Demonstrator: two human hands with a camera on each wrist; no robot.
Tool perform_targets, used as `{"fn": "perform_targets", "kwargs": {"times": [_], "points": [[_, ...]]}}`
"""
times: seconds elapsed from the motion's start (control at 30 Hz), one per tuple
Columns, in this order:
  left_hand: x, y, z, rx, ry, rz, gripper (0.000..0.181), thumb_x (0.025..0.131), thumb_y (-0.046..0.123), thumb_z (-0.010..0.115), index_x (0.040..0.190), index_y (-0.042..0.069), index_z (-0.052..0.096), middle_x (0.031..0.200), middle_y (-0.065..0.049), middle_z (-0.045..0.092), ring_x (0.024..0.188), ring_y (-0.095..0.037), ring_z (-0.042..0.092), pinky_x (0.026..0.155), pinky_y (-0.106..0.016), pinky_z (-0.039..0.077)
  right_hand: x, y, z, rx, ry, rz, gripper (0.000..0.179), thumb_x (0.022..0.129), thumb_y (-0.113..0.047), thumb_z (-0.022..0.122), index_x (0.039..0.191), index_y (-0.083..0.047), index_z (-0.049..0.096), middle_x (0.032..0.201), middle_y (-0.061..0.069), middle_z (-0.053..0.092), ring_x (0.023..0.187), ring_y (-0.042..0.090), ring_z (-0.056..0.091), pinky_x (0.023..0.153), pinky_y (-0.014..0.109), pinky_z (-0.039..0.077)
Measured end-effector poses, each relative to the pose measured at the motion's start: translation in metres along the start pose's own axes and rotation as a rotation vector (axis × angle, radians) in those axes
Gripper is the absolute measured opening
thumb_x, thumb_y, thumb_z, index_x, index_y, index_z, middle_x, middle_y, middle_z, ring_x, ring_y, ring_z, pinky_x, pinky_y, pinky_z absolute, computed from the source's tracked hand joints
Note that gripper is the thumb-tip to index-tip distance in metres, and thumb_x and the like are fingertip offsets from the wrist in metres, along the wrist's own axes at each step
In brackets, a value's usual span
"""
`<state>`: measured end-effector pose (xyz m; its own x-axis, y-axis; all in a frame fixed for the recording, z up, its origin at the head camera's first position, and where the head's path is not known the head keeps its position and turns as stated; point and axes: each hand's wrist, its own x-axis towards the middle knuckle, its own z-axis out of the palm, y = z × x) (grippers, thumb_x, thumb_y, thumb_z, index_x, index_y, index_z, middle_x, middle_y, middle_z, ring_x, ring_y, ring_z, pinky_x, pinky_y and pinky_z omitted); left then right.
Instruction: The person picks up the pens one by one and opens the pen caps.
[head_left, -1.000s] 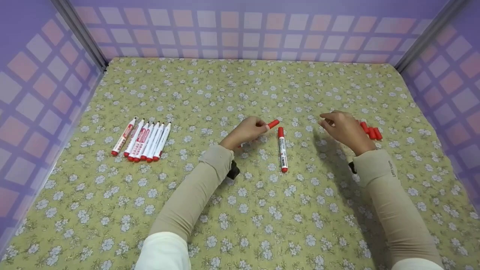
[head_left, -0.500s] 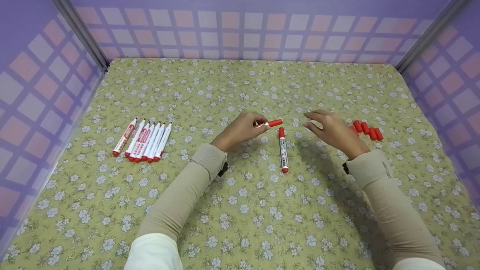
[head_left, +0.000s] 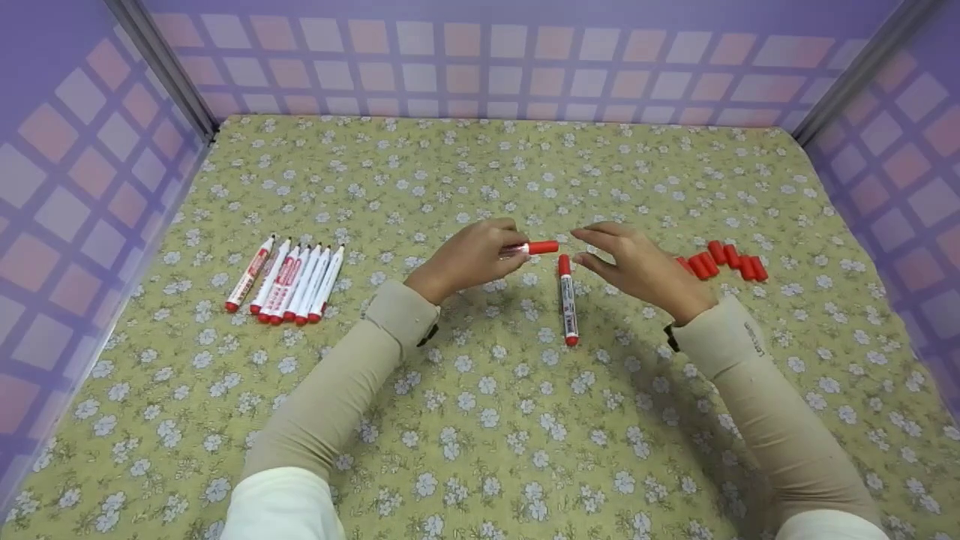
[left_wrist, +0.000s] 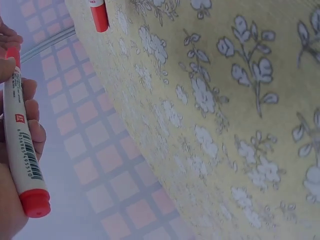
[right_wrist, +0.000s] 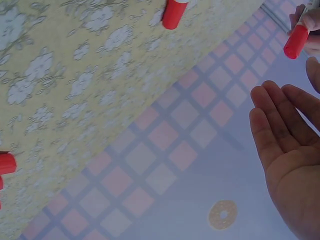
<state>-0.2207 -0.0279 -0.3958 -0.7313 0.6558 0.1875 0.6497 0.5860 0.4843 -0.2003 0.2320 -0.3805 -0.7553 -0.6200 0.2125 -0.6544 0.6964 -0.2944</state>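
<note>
My left hand [head_left: 472,256] grips a white marker [left_wrist: 21,125] with a red cap and a red end plug, held above the table near the centre. In the head view its red cap [head_left: 543,247] points right, toward my right hand [head_left: 630,262]. That hand has its fingers extended, holding nothing, with the fingertips a short way from the cap; the right wrist view shows its bare palm [right_wrist: 295,170]. Below, between the hands, a second capped marker [head_left: 568,300] lies on the cloth with its red cap at the far end.
To the left, several uncapped white markers [head_left: 285,289] lie side by side, tips away from me. Several loose red caps [head_left: 718,253] lie at the right, partly behind the right hand in the head view. The flowered tablecloth [head_left: 480,420] is bordered by purple checked walls [head_left: 480,67].
My right hand has moved left from near the loose caps toward the held marker, its fingers straightening. My left hand has raised the marker slightly and turned it nearly level.
</note>
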Motion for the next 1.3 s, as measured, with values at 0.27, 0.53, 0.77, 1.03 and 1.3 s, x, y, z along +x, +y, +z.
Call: {"fn": "perform_targets", "kwargs": {"times": [0.27,0.53,0.77,1.03,1.3], "points": [[-0.001,0.006,-0.003,0.073,0.011,0.118,0.026,0.099,0.021,0.054,0.104,0.003,0.072,0.093,-0.01,0.061,0.082,-0.017,0.063,0.073,-0.028,0.053,0.01,-0.016,0.001,0.003,-0.007,-0.061,0.041,0.095,-0.019,0.06,0.132,-0.001,0.057,0.125,0.018,0.061,0.114,0.032,0.06,0.091,0.042,0.052],[-0.001,0.009,-0.003,0.112,0.038,0.185,0.026,0.098,0.02,0.056,0.103,0.001,0.073,0.093,-0.011,0.064,0.083,-0.018,0.063,0.073,-0.027,0.054,0.016,-0.024,0.004,-0.01,-0.013,-0.122,0.038,0.096,-0.016,0.059,0.13,0.001,0.058,0.119,0.019,0.062,0.104,0.029,0.064,0.083,0.037,0.055],[-0.001,0.009,-0.002,0.149,0.059,0.235,0.025,0.097,0.021,0.057,0.104,0.003,0.072,0.096,-0.01,0.067,0.086,-0.019,0.063,0.077,-0.029,0.053,0.02,-0.029,0.006,0.0,-0.048,-0.132,0.036,0.096,-0.017,0.059,0.127,0.0,0.061,0.112,0.017,0.065,0.095,0.025,0.066,0.079,0.034,0.056],[-0.001,0.01,-0.003,0.188,0.074,0.268,0.024,0.098,0.02,0.055,0.107,0.004,0.072,0.089,-0.01,0.063,0.076,-0.019,0.058,0.068,-0.03,0.05,0.024,-0.031,0.01,-0.005,-0.038,-0.181,0.028,0.095,-0.013,0.06,0.119,0.001,0.066,0.096,0.013,0.068,0.08,0.02,0.066,0.069,0.031,0.055],[-0.003,0.012,0.0,0.241,0.033,0.286,0.025,0.1,0.02,0.053,0.108,0.005,0.07,0.092,-0.01,0.062,0.075,-0.019,0.056,0.068,-0.031,0.05,0.025,-0.034,0.013,-0.078,-0.052,-0.191,0.017,0.094,-0.012,0.061,0.102,-0.001,0.071,0.077,0.01,0.066,0.06,0.015,0.057,0.056,0.028,0.048]]}}
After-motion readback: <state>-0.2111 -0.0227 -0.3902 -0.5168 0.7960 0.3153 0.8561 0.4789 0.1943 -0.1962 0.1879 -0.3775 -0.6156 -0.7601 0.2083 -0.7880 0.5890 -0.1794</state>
